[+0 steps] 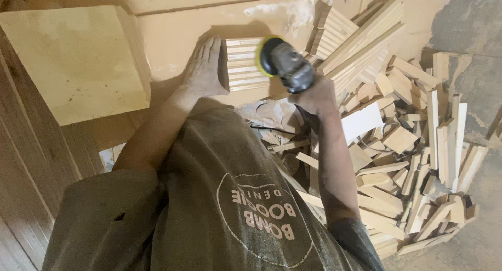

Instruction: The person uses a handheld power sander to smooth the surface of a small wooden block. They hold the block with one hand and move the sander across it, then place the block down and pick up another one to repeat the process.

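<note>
A worker grinds a stack of wood strips on a dusty floor.

Left hand (205, 67) lies flat and open against the stack (244, 64); right hand (312, 93) is clenched around a grinder (282, 61), its yellow disc on the stack's 3 o'clock edge. A heap of offcuts (413, 145) waits at 4 o'clock.

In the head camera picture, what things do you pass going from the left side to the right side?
Big pale wooden block → left hand → stack of wood strips → sander with yellow disc, held in the right hand → pile of wood offcuts.
</note>
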